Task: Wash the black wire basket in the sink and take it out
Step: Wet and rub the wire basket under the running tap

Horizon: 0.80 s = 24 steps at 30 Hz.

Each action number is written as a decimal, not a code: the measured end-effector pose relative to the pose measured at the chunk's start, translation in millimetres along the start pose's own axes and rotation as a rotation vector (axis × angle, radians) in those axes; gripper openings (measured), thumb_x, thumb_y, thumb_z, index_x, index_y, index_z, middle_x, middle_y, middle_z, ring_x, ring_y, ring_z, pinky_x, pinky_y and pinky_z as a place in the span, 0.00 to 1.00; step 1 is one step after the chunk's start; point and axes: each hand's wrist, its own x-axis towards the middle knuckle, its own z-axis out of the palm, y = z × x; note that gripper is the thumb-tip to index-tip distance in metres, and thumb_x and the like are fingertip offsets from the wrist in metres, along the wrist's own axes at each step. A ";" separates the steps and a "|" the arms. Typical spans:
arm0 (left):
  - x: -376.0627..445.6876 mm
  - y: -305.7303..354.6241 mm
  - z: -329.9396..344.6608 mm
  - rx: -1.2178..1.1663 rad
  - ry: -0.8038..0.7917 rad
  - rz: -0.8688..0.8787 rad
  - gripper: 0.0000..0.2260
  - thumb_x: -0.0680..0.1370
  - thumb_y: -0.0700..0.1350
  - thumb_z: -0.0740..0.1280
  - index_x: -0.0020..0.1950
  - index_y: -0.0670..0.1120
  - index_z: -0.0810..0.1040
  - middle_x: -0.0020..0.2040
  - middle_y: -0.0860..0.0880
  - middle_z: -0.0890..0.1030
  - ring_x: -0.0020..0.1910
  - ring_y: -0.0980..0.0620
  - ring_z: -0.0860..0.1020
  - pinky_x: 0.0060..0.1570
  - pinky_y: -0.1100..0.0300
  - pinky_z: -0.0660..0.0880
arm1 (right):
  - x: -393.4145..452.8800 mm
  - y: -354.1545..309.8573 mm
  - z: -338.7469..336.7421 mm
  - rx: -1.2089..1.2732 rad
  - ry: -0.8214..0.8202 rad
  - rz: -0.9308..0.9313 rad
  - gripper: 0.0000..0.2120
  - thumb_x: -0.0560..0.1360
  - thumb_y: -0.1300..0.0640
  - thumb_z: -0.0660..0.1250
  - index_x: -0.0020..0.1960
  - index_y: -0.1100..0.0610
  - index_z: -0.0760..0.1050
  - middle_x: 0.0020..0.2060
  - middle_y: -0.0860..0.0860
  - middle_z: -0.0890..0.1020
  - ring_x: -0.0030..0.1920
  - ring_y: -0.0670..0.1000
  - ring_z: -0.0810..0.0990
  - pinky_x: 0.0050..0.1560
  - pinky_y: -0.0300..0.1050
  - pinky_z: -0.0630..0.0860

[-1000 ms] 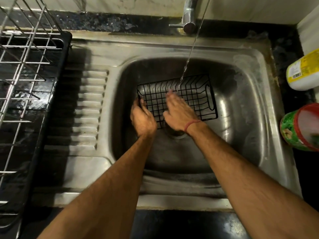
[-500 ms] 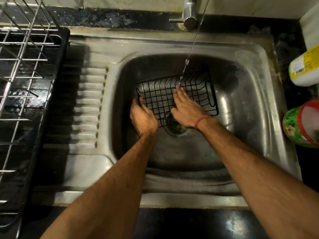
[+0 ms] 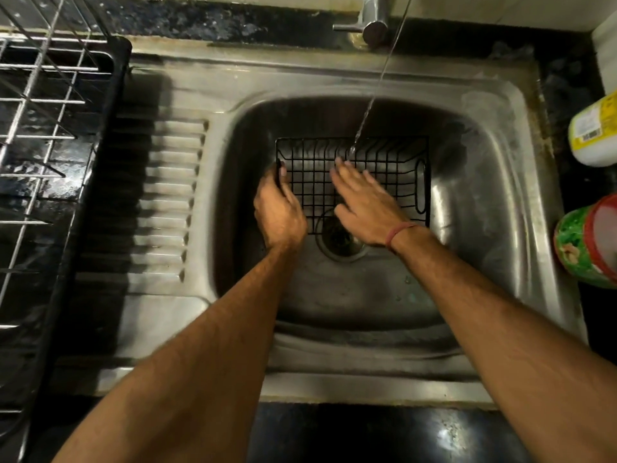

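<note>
Down in the steel sink [image 3: 494, 182], left hand [image 3: 278, 210] grips the black wire basket [image 3: 310, 182]; right hand [image 3: 365, 203] lies flat inside.

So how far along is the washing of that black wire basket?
Midway. The black wire basket lies in the steel sink under a thin stream of tap water, so rinsing has begun. The left hand grips its left rim while the right hand rubs flat across the mesh. Taking it out is not yet done.

A black grid-patterned wire basket [image 3: 354, 182] lies in the grey steel sink [image 3: 494, 202]; red wristband [image 3: 399, 232].
</note>
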 end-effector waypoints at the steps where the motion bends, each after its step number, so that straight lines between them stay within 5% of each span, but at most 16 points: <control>1: 0.3 1.1 0.4 0.003 0.006 0.003 0.20 0.89 0.56 0.57 0.75 0.48 0.79 0.70 0.47 0.82 0.71 0.48 0.79 0.74 0.54 0.72 | -0.7 5.3 -3.2 0.003 0.013 0.052 0.34 0.86 0.48 0.53 0.86 0.53 0.42 0.85 0.51 0.40 0.85 0.51 0.39 0.85 0.56 0.44; 3: 2.6 2.3 0.7 0.009 0.007 0.020 0.21 0.89 0.56 0.57 0.74 0.48 0.80 0.69 0.47 0.83 0.69 0.47 0.80 0.73 0.52 0.74 | -1.5 9.1 -4.9 0.015 0.010 0.127 0.35 0.86 0.48 0.53 0.86 0.53 0.40 0.85 0.51 0.39 0.84 0.51 0.38 0.85 0.56 0.43; 7: 5.7 1.8 3.7 -0.002 -0.014 0.066 0.21 0.89 0.56 0.56 0.74 0.47 0.80 0.68 0.47 0.84 0.68 0.48 0.81 0.71 0.50 0.76 | -7.3 6.4 -0.7 -0.013 -0.058 -0.143 0.33 0.86 0.48 0.52 0.86 0.54 0.44 0.86 0.50 0.44 0.84 0.48 0.41 0.85 0.55 0.45; 11: 8.2 5.0 3.7 -0.035 -0.031 0.115 0.19 0.89 0.55 0.56 0.69 0.49 0.81 0.63 0.50 0.86 0.62 0.51 0.83 0.66 0.51 0.80 | -10.3 -0.1 2.6 0.005 0.056 -0.063 0.32 0.86 0.48 0.53 0.86 0.54 0.49 0.86 0.50 0.48 0.85 0.48 0.43 0.85 0.55 0.46; 18: 7.7 8.2 1.4 -0.040 -0.028 0.120 0.18 0.89 0.53 0.57 0.68 0.48 0.82 0.60 0.50 0.86 0.60 0.52 0.84 0.63 0.52 0.80 | -11.2 14.5 -3.3 -0.016 0.071 -0.033 0.32 0.87 0.49 0.52 0.86 0.55 0.43 0.86 0.50 0.44 0.85 0.48 0.41 0.85 0.54 0.45; 21: 7.0 9.6 -0.3 -0.040 -0.048 0.122 0.18 0.89 0.54 0.56 0.69 0.48 0.81 0.61 0.51 0.86 0.61 0.52 0.83 0.64 0.52 0.80 | -12.2 4.9 4.9 -0.047 -0.018 -0.196 0.32 0.87 0.48 0.51 0.86 0.55 0.45 0.85 0.51 0.45 0.84 0.47 0.41 0.85 0.52 0.44; 24: 5.7 10.5 -0.8 -0.025 -0.046 0.103 0.17 0.89 0.51 0.58 0.71 0.49 0.81 0.62 0.51 0.86 0.62 0.53 0.83 0.66 0.55 0.79 | -11.7 13.8 -0.4 0.096 0.138 0.005 0.30 0.88 0.48 0.49 0.86 0.53 0.46 0.86 0.49 0.45 0.84 0.47 0.43 0.85 0.54 0.48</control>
